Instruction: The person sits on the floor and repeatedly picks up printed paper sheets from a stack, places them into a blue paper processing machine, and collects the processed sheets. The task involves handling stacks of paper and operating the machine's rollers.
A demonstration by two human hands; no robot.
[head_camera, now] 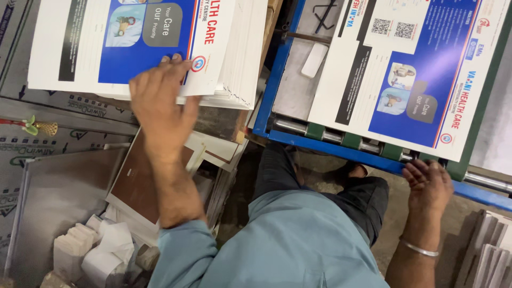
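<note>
Open gap between paper stack (234, 64) and blue frame (277, 74).

A cluttered print workshop seen from above.
A blue metal frame (277, 80) with steel rollers (330, 136) stands over a dusty concrete floor (320, 170); grey boards (64, 106) and paper scraps (101, 250) crowd the left side.

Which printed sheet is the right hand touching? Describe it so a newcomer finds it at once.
Start at the blue machine frame on the right. One printed sheet lies flat on its bed, its near edge above the right hand. Unlike the thick stack under the left hand, it lies alone.
</note>
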